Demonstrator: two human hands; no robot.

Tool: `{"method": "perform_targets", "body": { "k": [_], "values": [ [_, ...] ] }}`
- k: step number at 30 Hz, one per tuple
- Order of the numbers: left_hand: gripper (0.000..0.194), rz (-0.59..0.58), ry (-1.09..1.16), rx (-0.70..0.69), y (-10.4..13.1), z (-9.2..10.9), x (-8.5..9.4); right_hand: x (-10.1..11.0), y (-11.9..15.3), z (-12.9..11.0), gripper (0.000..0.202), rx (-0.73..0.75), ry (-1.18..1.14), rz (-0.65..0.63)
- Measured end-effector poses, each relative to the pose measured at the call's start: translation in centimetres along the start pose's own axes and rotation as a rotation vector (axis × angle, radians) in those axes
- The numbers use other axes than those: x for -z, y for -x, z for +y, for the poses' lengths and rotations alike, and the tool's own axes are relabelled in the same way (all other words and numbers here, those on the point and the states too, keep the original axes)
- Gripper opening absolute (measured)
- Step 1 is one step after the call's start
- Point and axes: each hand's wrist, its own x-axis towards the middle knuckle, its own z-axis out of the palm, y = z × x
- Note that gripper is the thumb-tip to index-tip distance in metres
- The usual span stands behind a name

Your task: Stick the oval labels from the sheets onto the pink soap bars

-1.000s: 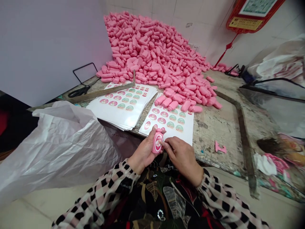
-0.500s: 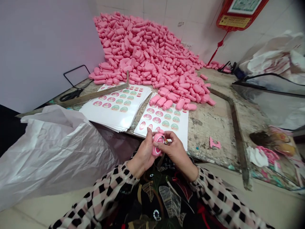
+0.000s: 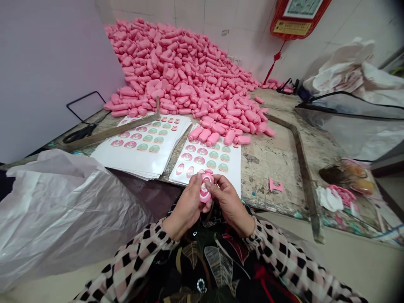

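Note:
A small pink plastic bottle (image 3: 205, 194) with an oval pink-and-white label facing up is held over the table's front edge. My left hand (image 3: 188, 202) is closed around its left side and underside. From the right, my right hand (image 3: 227, 198) grips it too, with the thumb pressed on the label. The fingers behind the bottle are hidden. Just beyond my hands lies a sticker sheet (image 3: 208, 168) with rows of pink and green labels, several pink bottles resting on its far part.
A large heap of pink bottles (image 3: 176, 71) leans against the wall. Left of centre lies a stack of sticker sheets (image 3: 135, 158) under a wooden strip (image 3: 110, 134), near black scissors (image 3: 80, 132). A plastic bag (image 3: 72, 210) hangs at left. Another wooden strip (image 3: 304, 168) lies at right.
The bottle has turned more upright, its label now facing me more fully. My right thumb has moved onto the label. A small dark and yellowish thing at my right fingers no longer shows.

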Motion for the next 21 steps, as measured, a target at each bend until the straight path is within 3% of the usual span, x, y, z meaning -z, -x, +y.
{"method": "perform_targets", "body": {
  "k": [6,10,15,18,21],
  "values": [
    [0.041,0.027,-0.023,-0.022,-0.1,0.3,0.1,0.1,0.4,-0.8,0.027,0.027,0.007,-0.031],
    [0.046,-0.001,-0.225,-0.018,0.1,0.5,-0.2,0.6,0.3,-0.5,0.025,0.001,-0.007,0.038],
    [0.048,-0.09,-0.472,0.007,0.3,-0.1,-0.6,1.5,1.1,-0.8,0.029,-0.076,-0.074,-0.018],
    [0.049,-0.195,-0.543,0.041,0.2,-0.5,-0.4,3.6,2.7,-2.2,0.032,0.006,-0.023,0.106],
    [0.047,-0.199,-0.537,0.049,-0.3,-0.8,0.1,7.5,5.5,-3.4,0.037,0.113,0.307,0.327]
  ]
}}
